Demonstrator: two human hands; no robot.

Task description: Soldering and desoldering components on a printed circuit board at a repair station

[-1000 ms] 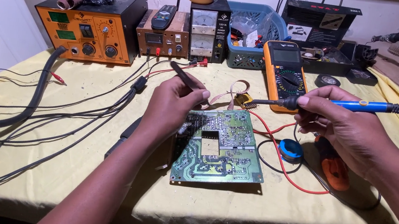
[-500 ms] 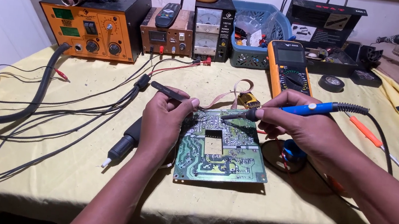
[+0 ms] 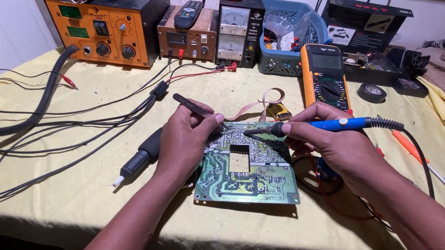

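Both hands work over the green circuit board (image 3: 248, 166) on the yellow cloth: right hand (image 3: 335, 150) grips the blue soldering iron (image 3: 321, 124), tip at the board's upper edge, while left hand (image 3: 185, 140) pinches black tweezers (image 3: 191, 105) beside it for steadying

You get bright, even light from above and slightly ahead, so the yellow tablecloth (image 3: 88, 193) reads clearly across the middle. Soft shadows fall toward you under your left hand (image 3: 185, 143) and right hand (image 3: 335, 150), and a darker patch sits beneath the near edge of the circuit board (image 3: 248, 172). The near edge of the cloth drops into deep shadow. Focus is sharp at the centre. Wide-angle distortion bends the far left and right edges, and the far right corner looks slightly soft.
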